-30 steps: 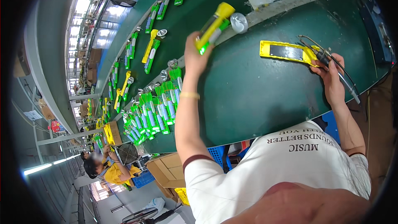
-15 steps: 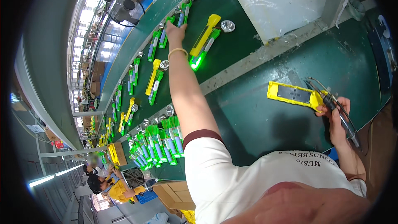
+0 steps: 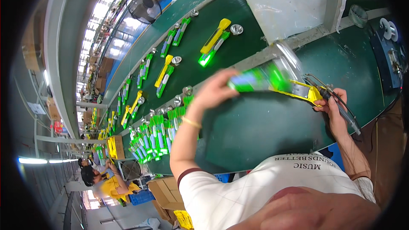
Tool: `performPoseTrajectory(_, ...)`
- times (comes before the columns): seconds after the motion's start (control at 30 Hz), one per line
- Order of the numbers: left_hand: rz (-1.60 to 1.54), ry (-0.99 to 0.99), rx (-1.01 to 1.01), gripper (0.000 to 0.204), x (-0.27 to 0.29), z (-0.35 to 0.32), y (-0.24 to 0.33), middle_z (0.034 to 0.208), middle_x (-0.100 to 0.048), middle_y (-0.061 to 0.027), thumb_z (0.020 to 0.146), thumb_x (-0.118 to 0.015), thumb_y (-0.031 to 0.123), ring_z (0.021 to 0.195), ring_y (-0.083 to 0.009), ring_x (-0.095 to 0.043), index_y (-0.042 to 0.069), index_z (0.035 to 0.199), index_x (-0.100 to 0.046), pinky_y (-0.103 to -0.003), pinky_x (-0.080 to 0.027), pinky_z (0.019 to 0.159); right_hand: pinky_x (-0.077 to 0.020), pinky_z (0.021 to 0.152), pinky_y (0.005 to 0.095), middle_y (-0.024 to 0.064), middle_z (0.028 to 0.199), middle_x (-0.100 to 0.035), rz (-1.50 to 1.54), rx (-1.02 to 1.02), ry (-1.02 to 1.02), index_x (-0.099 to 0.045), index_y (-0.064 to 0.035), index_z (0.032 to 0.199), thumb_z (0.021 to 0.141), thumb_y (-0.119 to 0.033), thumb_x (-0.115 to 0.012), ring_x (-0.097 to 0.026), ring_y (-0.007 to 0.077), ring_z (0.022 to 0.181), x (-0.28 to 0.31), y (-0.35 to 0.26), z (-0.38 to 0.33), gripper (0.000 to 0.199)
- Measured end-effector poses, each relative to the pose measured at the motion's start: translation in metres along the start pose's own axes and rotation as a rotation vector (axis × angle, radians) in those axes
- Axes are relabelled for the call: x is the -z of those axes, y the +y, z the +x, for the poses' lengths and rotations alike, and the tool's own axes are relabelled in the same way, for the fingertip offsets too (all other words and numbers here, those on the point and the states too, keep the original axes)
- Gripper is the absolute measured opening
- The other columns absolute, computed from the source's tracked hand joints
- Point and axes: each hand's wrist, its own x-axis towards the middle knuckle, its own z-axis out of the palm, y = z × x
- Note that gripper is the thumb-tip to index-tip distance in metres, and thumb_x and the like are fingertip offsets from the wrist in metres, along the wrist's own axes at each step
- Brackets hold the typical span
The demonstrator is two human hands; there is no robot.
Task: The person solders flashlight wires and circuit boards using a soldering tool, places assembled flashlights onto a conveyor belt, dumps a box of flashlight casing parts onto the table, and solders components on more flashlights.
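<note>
My left hand is closed around one end of a green flashlight shell with a blue battery-like block in it. Motion smears this shell, and a shiny, blurred reflector shows by its far end. My right hand grips a soldering iron with a thin curved metal tube alongside. The same hand also pinches the narrow end of a yellow flashlight shell, which has a dark panel inside. The green shell overlaps the yellow one's far end; contact between them cannot be made out.
Several green shells with reflectors crowd the bench's left end. Yellow and green shells lie along the green belt beyond a raised rail. A dark box with a white spool stands at right. Co-workers sit at far left.
My left hand has come back from the far side of the belt toward the yellow shell, bringing a green shell with it. My right hand keeps its grip; the view has shifted slightly.
</note>
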Motion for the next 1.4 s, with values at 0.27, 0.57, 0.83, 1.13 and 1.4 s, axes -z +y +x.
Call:
performPoseTrajectory(0.27,0.424,0.081,-0.238,0.052,-0.111,-0.066,0.033,0.122,-0.049,-0.0154,0.072,-0.067,0.011,0.121,-0.0341,-0.040,0.005,0.119,-0.046,-0.047,-0.028,0.103,-0.0318,0.046,0.0154,0.0045,0.073,-0.055,-0.087,0.048,-0.170,-0.037,-0.0077,0.104,0.092,-0.028,-0.047,-0.049,0.0054,0.055,-0.004,0.001,-0.005,0.026)
performPoseTrajectory(0.57,0.014,0.887,-0.033,0.099,-0.099,-0.113,-0.006,0.138,-0.030,-0.0168,0.063,-0.075,0.014,0.128,-0.0294,-0.030,0.005,0.140,-0.013,-0.043,-0.024,0.105,-0.0345,0.051,0.0191,0.0046,0.077,-0.053,0.239,0.192,0.126,-0.046,-0.0062,0.103,0.093,-0.022,-0.047,-0.047,0.0071,0.063,0.024,-0.003,-0.005,0.019)
performPoseTrajectory(0.83,0.787,0.400,-0.103,0.067,-0.115,-0.095,0.027,0.139,-0.031,-0.0201,0.064,-0.074,0.039,0.131,-0.0392,-0.022,0.013,0.122,-0.054,-0.049,-0.022,0.103,-0.0348,0.053,0.0201,0.0062,0.078,-0.053,0.351,0.277,0.138,-0.047,-0.0048,0.103,0.093,-0.023,-0.045,-0.047,0.0094,0.065,0.035,-0.009,-0.021,0.021)
performPoseTrajectory(1.13,0.829,0.538,-0.087,0.024,-0.137,-0.106,0.043,0.075,-0.051,-0.0067,0.069,-0.071,0.017,0.071,-0.0227,-0.045,0.006,0.090,-0.067,-0.034,-0.038,0.066,-0.0364,0.057,0.0228,0.0084,0.079,-0.051,0.438,0.321,0.041,-0.047,-0.0060,0.106,0.095,-0.024,-0.040,-0.046,0.0141,0.067,0.040,-0.013,-0.046,0.022)
performPoseTrajectory(1.4,0.495,0.576,-0.261,0.046,-0.151,-0.080,0.046,0.098,-0.057,-0.0103,0.069,-0.072,0.013,0.097,-0.0286,-0.050,0.006,0.112,-0.059,-0.037,-0.040,0.084,-0.0351,0.054,0.0217,0.0101,0.077,-0.051,0.355,0.294,-0.066,-0.043,-0.0049,0.107,0.094,-0.022,-0.041,-0.047,0.0135,0.065,0.033,-0.004,-0.048,0.022)
